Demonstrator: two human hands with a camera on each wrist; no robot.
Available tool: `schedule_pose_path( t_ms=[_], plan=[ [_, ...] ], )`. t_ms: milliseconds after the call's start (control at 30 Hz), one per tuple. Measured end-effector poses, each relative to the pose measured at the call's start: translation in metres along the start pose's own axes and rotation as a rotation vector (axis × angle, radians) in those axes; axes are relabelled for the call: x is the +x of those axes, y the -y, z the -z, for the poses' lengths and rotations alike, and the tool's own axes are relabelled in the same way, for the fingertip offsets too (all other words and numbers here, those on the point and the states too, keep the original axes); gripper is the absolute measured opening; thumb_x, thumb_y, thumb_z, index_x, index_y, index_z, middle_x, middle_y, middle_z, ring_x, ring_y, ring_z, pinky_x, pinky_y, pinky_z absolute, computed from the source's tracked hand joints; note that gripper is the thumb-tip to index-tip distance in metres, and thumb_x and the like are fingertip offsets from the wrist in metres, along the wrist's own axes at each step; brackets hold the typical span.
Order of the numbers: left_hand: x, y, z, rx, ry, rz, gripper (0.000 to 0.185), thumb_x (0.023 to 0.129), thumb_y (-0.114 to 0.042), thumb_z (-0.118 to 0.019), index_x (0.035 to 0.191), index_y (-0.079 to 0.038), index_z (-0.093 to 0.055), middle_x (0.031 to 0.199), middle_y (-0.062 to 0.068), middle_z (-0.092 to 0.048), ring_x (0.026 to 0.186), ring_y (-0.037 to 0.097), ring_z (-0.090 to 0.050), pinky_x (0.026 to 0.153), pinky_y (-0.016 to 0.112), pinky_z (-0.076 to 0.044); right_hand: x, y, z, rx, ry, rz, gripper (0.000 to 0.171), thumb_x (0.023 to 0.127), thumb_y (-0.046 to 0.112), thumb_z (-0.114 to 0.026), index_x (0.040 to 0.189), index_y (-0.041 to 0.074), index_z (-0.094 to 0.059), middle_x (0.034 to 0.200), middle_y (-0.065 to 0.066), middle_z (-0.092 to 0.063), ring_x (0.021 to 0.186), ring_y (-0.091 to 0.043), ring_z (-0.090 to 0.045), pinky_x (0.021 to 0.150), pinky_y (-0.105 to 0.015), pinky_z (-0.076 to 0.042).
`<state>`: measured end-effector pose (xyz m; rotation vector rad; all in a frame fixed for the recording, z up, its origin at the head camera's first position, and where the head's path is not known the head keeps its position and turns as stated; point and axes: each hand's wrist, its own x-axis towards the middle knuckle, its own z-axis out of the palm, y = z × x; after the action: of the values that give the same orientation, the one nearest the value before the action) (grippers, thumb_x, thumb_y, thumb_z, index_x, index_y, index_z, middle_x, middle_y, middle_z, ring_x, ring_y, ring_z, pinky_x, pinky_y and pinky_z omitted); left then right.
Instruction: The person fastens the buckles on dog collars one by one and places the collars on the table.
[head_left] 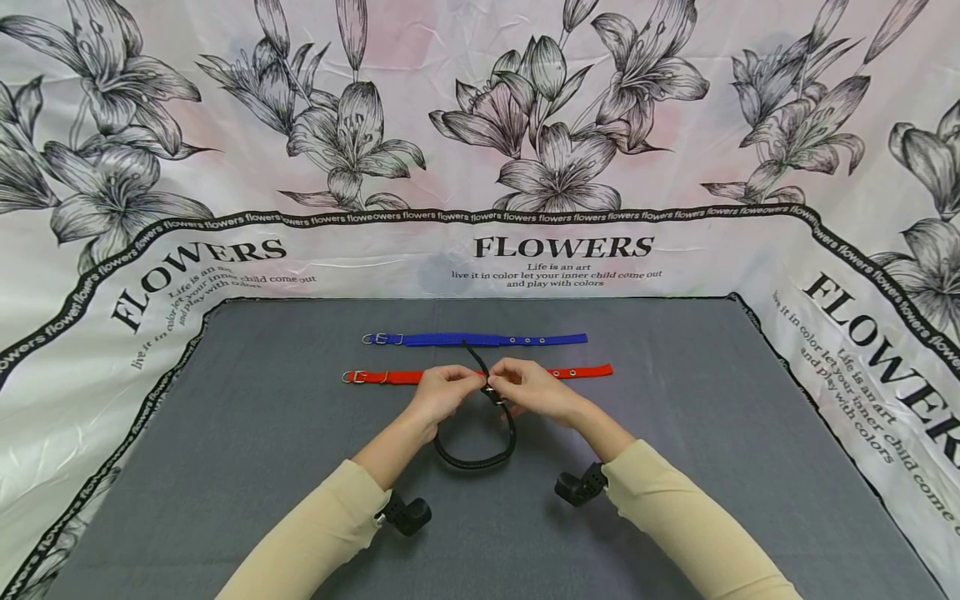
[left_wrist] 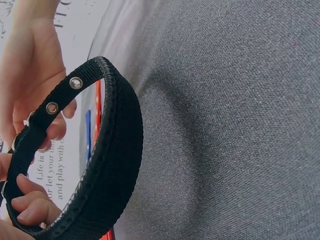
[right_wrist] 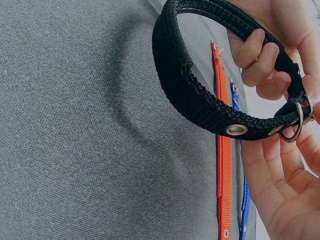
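**Black collar held in a loop at the buckle**

A black collar [head_left: 476,433] is held curled into a loop just above the grey counter [head_left: 225,467], its free end pointing up and away toward the blue collar [head_left: 480,339]. The left hand [head_left: 442,393] is closed round the strap beside the buckle, its fingers [left_wrist: 30,205] curled over the webbing. The right hand [head_left: 534,388] is pinching the strap at the metal ring [right_wrist: 292,125], the ring lying against its fingers [right_wrist: 265,165].

For the buckling to be done well, it is judged that the strap should be kept flat and untwisted, the loop held steady by the left hand, and the eyelets [right_wrist: 236,130] kept in line with the buckle while the end is fed by the right.

Both forearms are brought in from the near edge, the wrists lifted slightly and the hands met at the middle, just in front of the red collar [head_left: 480,374], which lies flat and parallel to the blue one.
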<state>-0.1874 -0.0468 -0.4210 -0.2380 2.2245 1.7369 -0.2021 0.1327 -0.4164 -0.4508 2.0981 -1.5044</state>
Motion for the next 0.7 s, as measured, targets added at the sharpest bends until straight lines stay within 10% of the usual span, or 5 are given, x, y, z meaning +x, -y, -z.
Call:
schedule_pose_path(
  t_ms=[700],
  plan=[
    [-0.0015, -0.0036, -0.0015, -0.04, 0.032, 0.009, 0.016, 0.082, -0.027, -0.067, 0.089, -0.012, -0.071, 0.078, -0.002, -0.055, 0.063, 0.013, -0.044, 0.057, 0.025, -0.038, -0.0013, 0.0042, 0.0015, -0.063, -0.06, 0.008, 0.025, 0.095, 0.028, -0.051, 0.112, 0.01, -0.055, 0.107, -0.01, -0.054, 0.086, -0.02, -0.055, 0.065, -0.038, -0.055]
  ],
)
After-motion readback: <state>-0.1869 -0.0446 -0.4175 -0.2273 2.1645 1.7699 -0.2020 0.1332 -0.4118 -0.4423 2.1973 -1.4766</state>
